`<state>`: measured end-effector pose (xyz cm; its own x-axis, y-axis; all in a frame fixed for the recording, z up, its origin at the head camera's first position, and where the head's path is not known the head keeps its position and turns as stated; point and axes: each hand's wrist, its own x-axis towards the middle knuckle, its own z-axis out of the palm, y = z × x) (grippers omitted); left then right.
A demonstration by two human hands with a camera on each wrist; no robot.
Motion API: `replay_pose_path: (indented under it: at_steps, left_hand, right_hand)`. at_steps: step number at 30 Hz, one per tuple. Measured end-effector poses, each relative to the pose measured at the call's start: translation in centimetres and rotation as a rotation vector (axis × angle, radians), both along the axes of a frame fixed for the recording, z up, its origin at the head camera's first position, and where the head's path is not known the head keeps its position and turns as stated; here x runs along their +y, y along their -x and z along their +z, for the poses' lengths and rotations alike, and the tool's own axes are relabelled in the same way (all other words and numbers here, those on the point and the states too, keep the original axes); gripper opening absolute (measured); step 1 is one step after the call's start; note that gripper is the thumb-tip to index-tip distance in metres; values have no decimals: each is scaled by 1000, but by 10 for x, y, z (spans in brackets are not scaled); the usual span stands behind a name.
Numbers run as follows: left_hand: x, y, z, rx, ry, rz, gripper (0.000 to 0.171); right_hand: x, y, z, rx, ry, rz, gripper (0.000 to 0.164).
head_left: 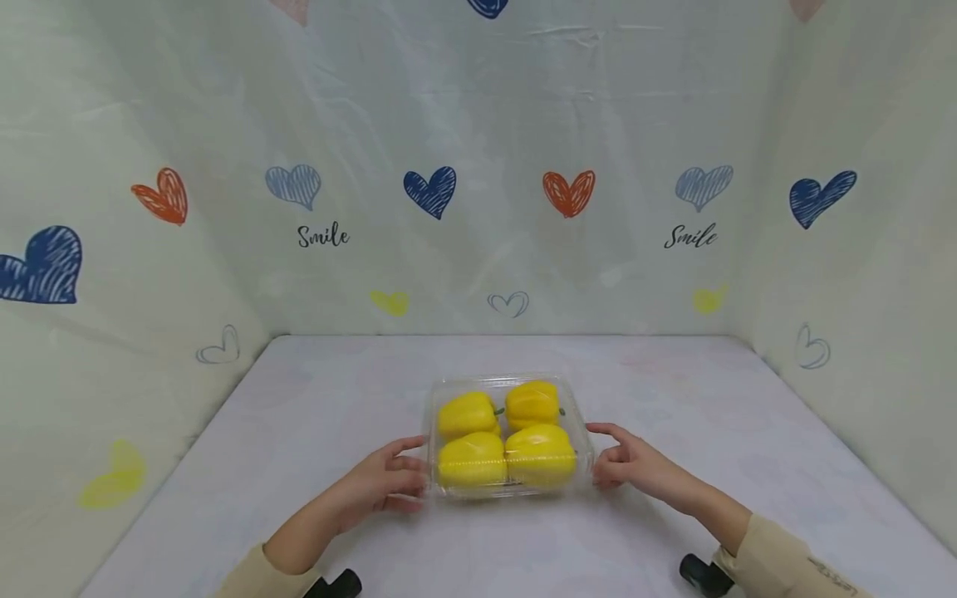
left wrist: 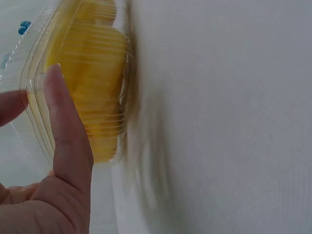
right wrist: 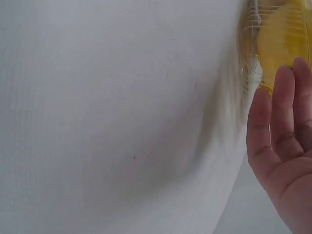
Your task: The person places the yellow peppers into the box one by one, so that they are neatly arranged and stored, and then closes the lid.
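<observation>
A clear plastic clamshell box sits on the table with several yellow bell peppers inside, two of them showing short green stems. At its left side is my left hand, fingers loosely bent and fingertips right at the rim; the left wrist view shows one finger upright against the ribbed wall. My right hand is at the opposite side, index finger stretched out to the rim and the other fingers more bent. In the right wrist view, three right fingers overlap the box's wall.
The white table reaches back to a pale curtain printed with hearts and "Smile", which also hangs along both sides. Black devices are strapped near both wrists, beside beige sleeves.
</observation>
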<state>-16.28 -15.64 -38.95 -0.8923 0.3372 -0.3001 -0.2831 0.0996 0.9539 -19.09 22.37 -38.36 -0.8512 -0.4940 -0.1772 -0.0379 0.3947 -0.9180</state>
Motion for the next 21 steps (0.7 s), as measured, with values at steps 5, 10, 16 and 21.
replay_pose_path:
  at_steps: [5,10,16,21]
  left_hand:
    - [2,-1,-4,22,-62,-17,78]
    - [5,3,-7,14,-97,35,78]
    - [11,6,-6,3,-70,96,79]
    - [18,6,-6,-19,-58,141,82]
  right_hand:
    - [3,-1,1,-83,93,40,77]
    - [0,2,-2,-125,150,42,83]
    - [0,5,-7,-163,221,46,88]
    - [-3,6,-5,-189,240,36,92]
